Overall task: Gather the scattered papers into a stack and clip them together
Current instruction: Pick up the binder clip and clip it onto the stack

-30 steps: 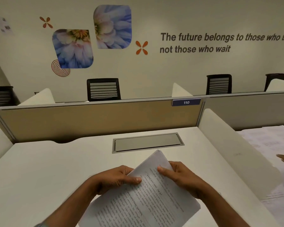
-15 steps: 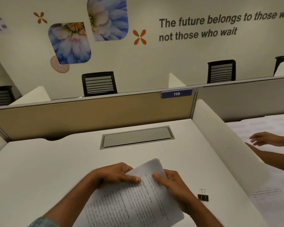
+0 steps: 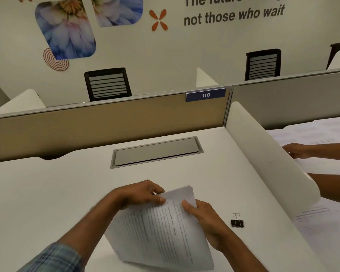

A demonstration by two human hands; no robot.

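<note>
My left hand (image 3: pixel 143 195) and right hand (image 3: pixel 202 216) are both closed on the top edge of the stack of papers (image 3: pixel 161 232), tilted above my white desk (image 3: pixel 47 193). A black binder clip (image 3: pixel 237 222) sits just right of them. Past the white divider (image 3: pixel 267 161), another person's hand (image 3: pixel 296 151) rests on more sheets (image 3: pixel 322 134).

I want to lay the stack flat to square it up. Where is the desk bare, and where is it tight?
Bare: the wide desk left of the left hand, and the strip between the hands and the grey cable hatch. Tighter on the right: the binder clip lies between the right hand and the white divider.
</note>
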